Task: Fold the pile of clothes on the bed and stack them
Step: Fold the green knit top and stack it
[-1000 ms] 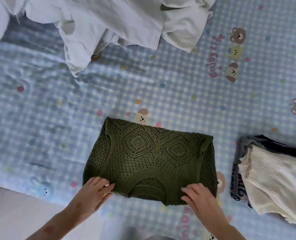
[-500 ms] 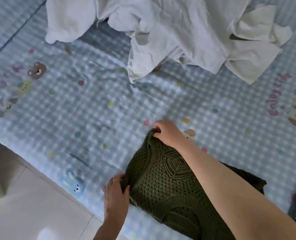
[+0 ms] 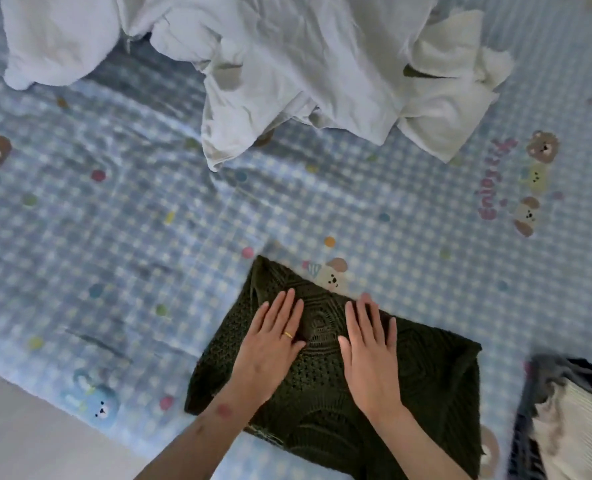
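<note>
A dark green knitted top (image 3: 426, 386) lies folded near the front edge of the blue checked bed sheet (image 3: 131, 237). My left hand (image 3: 270, 344) rests flat on its left part with straight fingers. Beside it my right hand (image 3: 370, 351) presses flat on the middle of the top. A pile of white clothes (image 3: 287, 64) lies crumpled at the far side of the bed. At the right edge sits a stack of folded clothes (image 3: 571, 420), cream ribbed fabric on top of dark pieces.
The bed's front edge runs diagonally at the lower left, with pale floor (image 3: 28, 438) beyond it. A white rounded bundle (image 3: 55, 39) lies at the far left. Bare sheet with bear prints lies between the green top and the white pile.
Both hands have let go of the green top's left edge and now lie flat on top of it. The top looks folded narrower than a second ago. The camera view has shifted.
</note>
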Available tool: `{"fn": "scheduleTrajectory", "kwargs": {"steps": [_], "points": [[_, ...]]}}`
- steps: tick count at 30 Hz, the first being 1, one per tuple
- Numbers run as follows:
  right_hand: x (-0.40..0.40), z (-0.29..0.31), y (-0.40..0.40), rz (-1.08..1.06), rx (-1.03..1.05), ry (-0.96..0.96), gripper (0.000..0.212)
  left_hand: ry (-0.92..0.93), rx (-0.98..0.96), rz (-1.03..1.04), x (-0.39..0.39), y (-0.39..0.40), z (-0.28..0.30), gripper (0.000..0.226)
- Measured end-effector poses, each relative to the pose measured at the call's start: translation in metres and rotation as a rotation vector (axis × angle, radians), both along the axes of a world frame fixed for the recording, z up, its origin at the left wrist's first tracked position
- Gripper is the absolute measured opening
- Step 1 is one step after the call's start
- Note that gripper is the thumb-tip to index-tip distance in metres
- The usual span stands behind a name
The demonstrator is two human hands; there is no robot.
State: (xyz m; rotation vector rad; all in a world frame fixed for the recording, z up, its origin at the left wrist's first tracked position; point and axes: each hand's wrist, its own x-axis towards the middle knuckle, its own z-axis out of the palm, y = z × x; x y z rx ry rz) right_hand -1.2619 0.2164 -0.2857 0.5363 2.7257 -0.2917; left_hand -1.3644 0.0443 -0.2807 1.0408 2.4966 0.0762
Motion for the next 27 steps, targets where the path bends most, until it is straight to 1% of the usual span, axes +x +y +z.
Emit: {"fn": "scheduleTrajectory", "kwargs": {"steps": [3, 4, 6, 8, 10, 12, 13, 14, 15, 16, 17, 19, 20, 22, 23, 24, 27], "points": [[0.040, -0.015, 0.061, 0.014, 0.030, -0.077, 0.059, 0.022, -0.081, -0.055, -0.002, -0.013, -0.024, 0.066], [0.054, -0.017, 0.082, -0.029, 0.055, -0.099, 0.060, 0.033, -0.092, -0.061, -0.003, -0.017, -0.027, 0.067], [0.084, -0.014, 0.122, -0.183, 0.109, -0.147, 0.062, 0.036, -0.100, -0.056, -0.001, -0.014, -0.026, 0.067], [0.108, -0.005, 0.143, -0.340, 0.116, -0.160, 0.063, 0.064, -0.094, -0.032, 0.006, -0.005, -0.019, 0.065], [0.126, 0.007, 0.136, -0.486, 0.027, -0.081, 0.062, 0.106, -0.034, -0.045, 0.013, 0.015, -0.009, 0.060], [0.147, 0.023, 0.106, -0.712, -0.103, 0.039, 0.066, 0.108, 0.079, -0.162, 0.025, 0.059, -0.001, 0.051], [0.158, 0.031, 0.087, -0.835, -0.150, 0.068, 0.070, 0.071, 0.148, -0.235, 0.033, 0.088, 0.003, 0.046], [0.166, 0.038, 0.067, -0.950, -0.181, 0.065, 0.075, 0.002, 0.193, -0.302, 0.040, 0.118, 0.007, 0.048], [0.174, 0.044, 0.051, -1.050, -0.196, 0.030, 0.081, -0.082, 0.209, -0.383, 0.048, 0.149, 0.009, 0.055], [0.179, 0.048, 0.038, -1.106, -0.187, -0.026, 0.086, -0.143, 0.218, -0.458, 0.056, 0.178, 0.009, 0.060], [0.183, 0.050, 0.028, -1.105, -0.160, -0.085, 0.090, -0.178, 0.198, -0.531, 0.063, 0.203, 0.008, 0.062], [0.181, 0.054, 0.015, -1.008, -0.120, -0.160, 0.094, -0.177, 0.153, -0.670, 0.072, 0.240, 0.002, 0.069], [0.180, 0.055, 0.012, -0.965, -0.128, -0.157, 0.094, -0.170, 0.125, -0.755, 0.077, 0.253, 0.001, 0.073], [0.180, 0.056, 0.008, -0.915, -0.220, -0.095, 0.087, -0.165, 0.079, -0.884, 0.083, 0.272, 0.003, 0.075], [0.180, 0.057, 0.007, -0.917, -0.280, -0.061, 0.083, -0.176, 0.067, -0.896, 0.083, 0.277, 0.005, 0.072], [0.180, 0.058, 0.007, -0.932, -0.338, -0.029, 0.079, -0.211, 0.073, -0.865, 0.081, 0.279, 0.008, 0.066], [0.179, 0.066, 0.003, -1.009, -0.464, 0.069, 0.069, -0.387, 0.189, -0.641, 0.062, 0.269, 0.023, 0.048]]}}
